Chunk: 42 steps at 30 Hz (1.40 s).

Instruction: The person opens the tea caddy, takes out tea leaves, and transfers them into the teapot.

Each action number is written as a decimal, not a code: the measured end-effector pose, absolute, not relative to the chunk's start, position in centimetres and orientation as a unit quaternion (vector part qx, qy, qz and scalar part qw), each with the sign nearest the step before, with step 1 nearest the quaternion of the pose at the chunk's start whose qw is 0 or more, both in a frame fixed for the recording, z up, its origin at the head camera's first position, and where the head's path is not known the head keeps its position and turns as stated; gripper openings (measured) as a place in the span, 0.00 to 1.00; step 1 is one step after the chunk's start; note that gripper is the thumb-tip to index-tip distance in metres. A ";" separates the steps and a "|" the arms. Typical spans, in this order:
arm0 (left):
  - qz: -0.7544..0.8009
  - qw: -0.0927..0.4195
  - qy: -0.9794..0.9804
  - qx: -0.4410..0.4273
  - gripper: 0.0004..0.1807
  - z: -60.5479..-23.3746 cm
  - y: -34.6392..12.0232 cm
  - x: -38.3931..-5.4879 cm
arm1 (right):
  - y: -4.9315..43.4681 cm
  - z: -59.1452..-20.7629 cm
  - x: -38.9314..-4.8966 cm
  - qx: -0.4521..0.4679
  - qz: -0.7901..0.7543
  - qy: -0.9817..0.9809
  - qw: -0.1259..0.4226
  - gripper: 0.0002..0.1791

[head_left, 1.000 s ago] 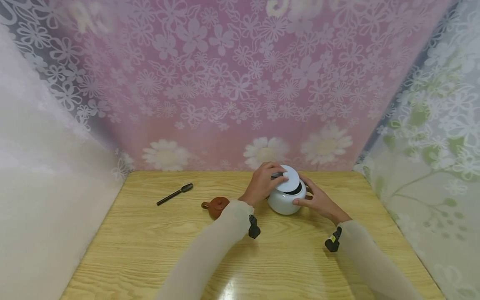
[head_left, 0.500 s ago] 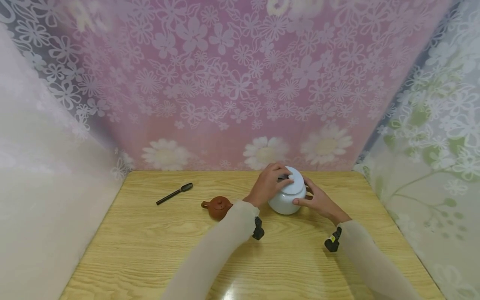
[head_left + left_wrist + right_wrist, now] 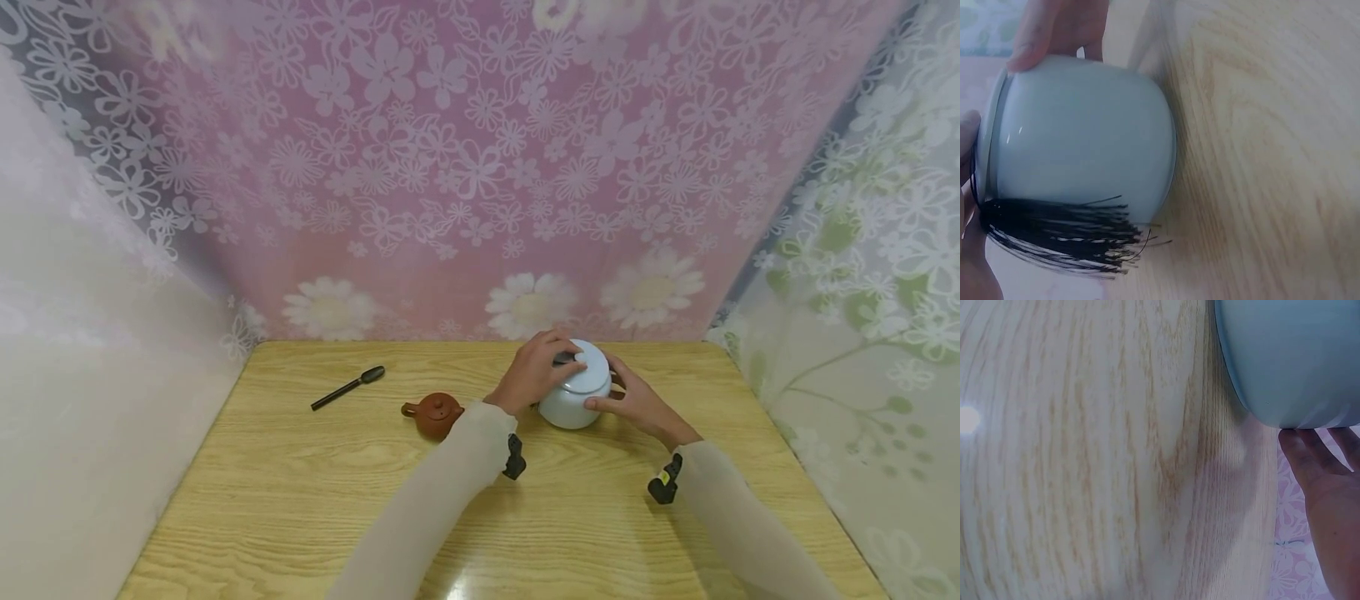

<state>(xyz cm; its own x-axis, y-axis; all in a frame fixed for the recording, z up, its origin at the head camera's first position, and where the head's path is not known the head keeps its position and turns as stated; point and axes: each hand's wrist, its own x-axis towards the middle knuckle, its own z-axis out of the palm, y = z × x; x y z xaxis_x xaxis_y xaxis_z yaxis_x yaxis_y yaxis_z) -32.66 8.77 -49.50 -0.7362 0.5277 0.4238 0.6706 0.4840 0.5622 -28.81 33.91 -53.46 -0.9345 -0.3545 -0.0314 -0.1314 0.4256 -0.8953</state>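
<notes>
A white lidded jar [image 3: 567, 410] stands upright toward the back right of the table. Its white lid [image 3: 594, 373] lies over the mouth, and my left hand [image 3: 531, 372] pinches the lid's top at the knob, largely hidden by the fingers. From the lid a black tassel [image 3: 1063, 231] hangs down the jar's side in the left wrist view. My right hand [image 3: 643, 407] holds the jar from the right, thumb on the front and fingers behind. In the right wrist view the fingertips touch the jar wall [image 3: 1297, 362].
Left of the jar sits a small brown clay teapot [image 3: 437, 415], partly behind my left sleeve. A slim dark scoop-like tool [image 3: 349, 388] lies farther left on the wooden table [image 3: 300, 500]. A flowered pink backdrop [image 3: 450, 208] rises along the back edge.
The lid was tilted with a dark opening below it; it has come down flat over the jar. My left hand moved slightly right with it. The right hand stayed on the jar.
</notes>
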 end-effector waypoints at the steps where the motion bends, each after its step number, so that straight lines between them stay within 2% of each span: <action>1: -0.369 0.093 -0.856 -0.349 0.16 -49.4 8.7 -32.7 | 33.9 -53.5 -28.8 -0.147 -0.515 0.838 0.108 0.56; 8: -0.382 0.068 -0.858 -0.337 0.16 -49.5 8.6 -32.9 | 33.9 -53.5 -28.9 -0.146 -0.520 0.835 0.107 0.55; 26: -0.409 0.048 -0.859 -0.303 0.18 -49.7 9.0 -32.4 | 33.9 -53.5 -28.7 -0.150 -0.510 0.841 0.098 0.55; 32: -0.427 0.035 -0.844 -0.321 0.17 -50.0 9.0 -32.5 | 34.2 -53.8 -28.6 -0.146 -0.508 0.844 0.091 0.55; 38: -0.436 0.018 -0.836 -0.332 0.20 -49.7 7.0 -33.2 | 33.9 -53.4 -28.6 -0.132 -0.507 0.846 0.100 0.56; 42: -0.439 0.027 -0.839 -0.321 0.19 -49.1 4.4 -34.0 | 34.3 -52.4 -28.5 -0.117 -0.474 0.869 0.083 0.48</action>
